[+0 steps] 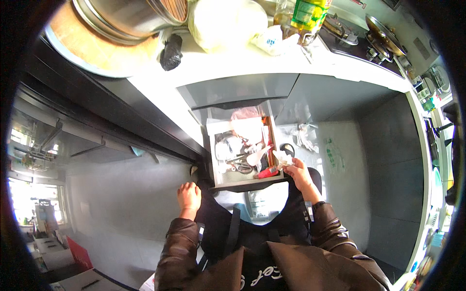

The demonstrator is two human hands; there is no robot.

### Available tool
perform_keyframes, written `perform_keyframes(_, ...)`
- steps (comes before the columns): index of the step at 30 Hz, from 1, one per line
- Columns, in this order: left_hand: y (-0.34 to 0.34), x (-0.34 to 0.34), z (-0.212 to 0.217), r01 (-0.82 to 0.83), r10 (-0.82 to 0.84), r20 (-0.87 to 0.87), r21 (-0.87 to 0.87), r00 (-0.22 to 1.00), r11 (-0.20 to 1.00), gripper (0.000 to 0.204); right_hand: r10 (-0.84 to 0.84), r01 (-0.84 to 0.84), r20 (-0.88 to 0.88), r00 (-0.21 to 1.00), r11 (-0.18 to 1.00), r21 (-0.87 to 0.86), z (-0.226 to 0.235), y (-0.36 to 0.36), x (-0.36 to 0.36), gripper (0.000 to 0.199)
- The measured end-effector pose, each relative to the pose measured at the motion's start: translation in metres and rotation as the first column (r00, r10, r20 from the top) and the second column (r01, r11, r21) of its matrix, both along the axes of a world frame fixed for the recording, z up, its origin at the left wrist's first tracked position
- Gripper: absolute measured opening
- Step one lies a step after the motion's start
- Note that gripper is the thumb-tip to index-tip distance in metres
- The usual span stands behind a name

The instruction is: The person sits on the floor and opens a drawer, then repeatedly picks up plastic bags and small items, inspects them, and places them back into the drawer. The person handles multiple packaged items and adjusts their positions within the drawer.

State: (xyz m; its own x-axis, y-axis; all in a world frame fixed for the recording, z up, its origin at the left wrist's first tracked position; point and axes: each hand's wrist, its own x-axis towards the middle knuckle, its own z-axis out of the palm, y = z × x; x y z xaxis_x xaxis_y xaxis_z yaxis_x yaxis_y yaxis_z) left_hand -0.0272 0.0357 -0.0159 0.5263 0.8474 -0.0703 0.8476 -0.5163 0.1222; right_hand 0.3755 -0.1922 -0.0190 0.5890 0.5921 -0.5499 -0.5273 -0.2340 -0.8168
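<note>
An open drawer [245,183] sits in front of me, full of loose kitchen things. My right hand [299,175] is at its front right corner, fingers pinched on a crumpled white plastic bag [282,159]. Close by inside the drawer are a white spoon [258,155], a red-handled tool [266,172] and scissors [241,167] with dark handles. A clear plastic package [228,147] lies at the drawer's left side, and a pinkish bag [245,121] at the back. My left hand [189,196] is curled into a loose fist by my left knee, apart from the drawer.
Crumpled clear plastic [307,138] lies on the floor right of the drawer. Above, the white counter [213,65] bears a round wooden board [109,60], a steel pot [126,19], a black bag [171,52] and an oil bottle [309,19]. A pan [383,34] stands by the stove.
</note>
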Motion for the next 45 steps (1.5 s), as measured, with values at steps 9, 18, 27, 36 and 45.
perform_keyframes(9, -0.004, 0.002, 0.001, 0.011, -0.012, 0.025, 0.039, 1.000, 0.999, 0.019, 0.045, -0.048, 0.054, 0.998, 0.997, 0.055, 0.015, 0.001, 0.012, 0.022)
perform_keyframes(18, 0.003, 0.000, -0.002, 0.006, -0.005, 0.048, -0.017, 0.999, 1.000, 0.017, 0.071, -0.070, 0.158, 0.985, 0.998, -0.011, 0.005, 0.032, 0.023, 0.016)
perform_keyframes(27, 0.009, 0.002, -0.001, 0.017, -0.015, 0.058, -0.026, 0.998, 1.000, 0.015, 0.008, -0.020, 0.272, 0.962, 0.999, 0.043, 0.012, 0.090, 0.027, 0.012)
perform_keyframes(36, 0.014, 0.001, -0.008, 0.017, -0.011, 0.159, -0.034, 0.987, 0.999, 0.013, -0.183, 0.120, 0.406, 0.896, 0.977, 0.175, 0.018, 0.147, 0.088, 0.012)
perform_keyframes(45, 0.023, 0.003, -0.006, 0.044, -0.032, 0.118, -0.095, 0.992, 0.995, 0.013, 0.143, -0.247, 0.974, 0.178, 0.964, -0.097, 0.017, 0.234, 0.068, 0.033)
